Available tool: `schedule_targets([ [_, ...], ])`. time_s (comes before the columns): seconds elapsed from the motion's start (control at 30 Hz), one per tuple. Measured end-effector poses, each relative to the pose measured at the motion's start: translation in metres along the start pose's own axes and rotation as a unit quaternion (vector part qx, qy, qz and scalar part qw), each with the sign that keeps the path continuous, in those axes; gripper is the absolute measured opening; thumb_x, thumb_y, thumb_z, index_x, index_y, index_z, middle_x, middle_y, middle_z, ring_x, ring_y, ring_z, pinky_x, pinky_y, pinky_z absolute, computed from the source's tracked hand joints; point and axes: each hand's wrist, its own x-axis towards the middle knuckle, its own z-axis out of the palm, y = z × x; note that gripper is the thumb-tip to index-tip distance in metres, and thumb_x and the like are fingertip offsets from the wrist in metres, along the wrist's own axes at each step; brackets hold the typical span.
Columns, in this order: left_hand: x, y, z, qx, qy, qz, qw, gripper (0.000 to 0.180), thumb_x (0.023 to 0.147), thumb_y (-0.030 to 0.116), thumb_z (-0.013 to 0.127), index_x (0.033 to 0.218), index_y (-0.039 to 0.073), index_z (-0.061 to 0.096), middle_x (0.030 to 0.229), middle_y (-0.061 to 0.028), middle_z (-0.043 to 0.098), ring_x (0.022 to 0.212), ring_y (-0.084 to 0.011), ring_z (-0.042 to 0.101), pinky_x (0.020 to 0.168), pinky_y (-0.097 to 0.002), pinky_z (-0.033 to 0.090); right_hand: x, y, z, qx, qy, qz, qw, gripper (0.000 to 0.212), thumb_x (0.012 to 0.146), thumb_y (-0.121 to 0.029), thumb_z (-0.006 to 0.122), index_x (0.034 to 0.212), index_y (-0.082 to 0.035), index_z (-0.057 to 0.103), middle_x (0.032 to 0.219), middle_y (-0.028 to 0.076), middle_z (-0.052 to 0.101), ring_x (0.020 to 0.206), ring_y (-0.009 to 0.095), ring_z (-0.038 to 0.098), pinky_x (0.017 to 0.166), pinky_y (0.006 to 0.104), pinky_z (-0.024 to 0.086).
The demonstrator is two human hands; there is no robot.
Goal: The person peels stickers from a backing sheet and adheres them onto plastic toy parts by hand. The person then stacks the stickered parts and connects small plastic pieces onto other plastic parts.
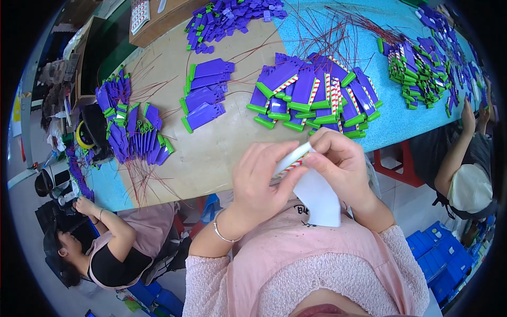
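Between both hands (260, 177) (344, 162) — white strip (320, 199), drooping

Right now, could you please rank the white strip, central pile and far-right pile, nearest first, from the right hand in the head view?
1. White strip, at the right hand.
2. Central pile, just beyond.
3. Far-right pile, farther right.

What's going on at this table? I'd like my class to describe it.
The person's left hand and right hand hold a curling white sheet before a pink apron; a striped strip shows between the hands. Purple-and-green parts lie in groups on the table, some bearing similar stripes. Two other people are alongside, one at left, one at right.
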Motion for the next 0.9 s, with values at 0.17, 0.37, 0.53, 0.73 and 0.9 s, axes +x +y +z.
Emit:
schedule_targets([
  [0.17,-0.010,-0.010,-0.002,-0.008,-0.024,-0.021,0.999,0.015,0.074,0.008,0.067,0.085,0.001,0.058,0.077,-0.0098,0.057,0.063,-0.0251,0.052,0.054,-0.0331,0.041,0.004,-0.006,0.017,0.036,0.039,0.042,0.998,0.008,0.083,-0.006,0.060,0.083,0.001,0.058,0.084,0.002,0.056,0.075,0.007,0.052,0.065,0.0211,0.042],
  [0.37,-0.005,-0.015,-0.006,0.035,0.042,0.012,0.998,0.016,0.071,0.007,0.067,0.084,0.002,0.060,0.076,-0.0068,0.056,0.058,-0.0231,0.050,0.053,-0.0317,0.039,0.007,0.003,0.010,-0.069,-0.001,0.012,0.998,0.006,0.084,-0.006,0.060,0.082,-0.001,0.060,0.081,0.003,0.058,0.078,0.006,0.055,0.068,0.0203,0.043],
  [0.53,-0.028,-0.016,-0.026,0.056,-0.071,0.223,0.971,0.027,0.067,0.005,0.068,0.093,0.003,0.061,0.074,-0.0058,0.054,0.064,-0.0216,0.051,0.055,-0.0321,0.040,0.014,0.005,0.011,-0.017,0.037,0.150,0.988,0.004,0.083,-0.004,0.057,0.082,-0.001,0.057,0.077,0.002,0.058,0.073,0.006,0.054,0.065,0.0198,0.042],
  [0.73,0.010,-0.088,-0.062,0.344,0.128,-0.054,0.929,0.049,0.072,0.010,0.069,0.116,-0.002,0.049,0.091,-0.0173,0.055,0.077,-0.0349,0.052,0.070,-0.0420,0.042,0.011,0.010,-0.001,0.039,-0.005,0.086,0.996,0.010,0.086,-0.006,0.048,0.083,-0.001,0.056,0.065,-0.002,0.053,0.060,0.003,0.048,0.055,0.0167,0.037],
  [0.9,-0.017,-0.098,-0.068,0.253,0.054,-0.119,0.959,0.051,0.077,0.005,0.065,0.122,-0.001,0.043,0.097,-0.0170,0.055,0.078,-0.0293,0.054,0.073,-0.0360,0.044,0.009,0.002,0.010,0.045,-0.043,0.168,0.984,0.017,0.089,-0.016,0.050,0.092,-0.001,0.058,0.057,-0.007,0.042,0.049,0.001,0.035,0.044,0.0180,0.025],
])
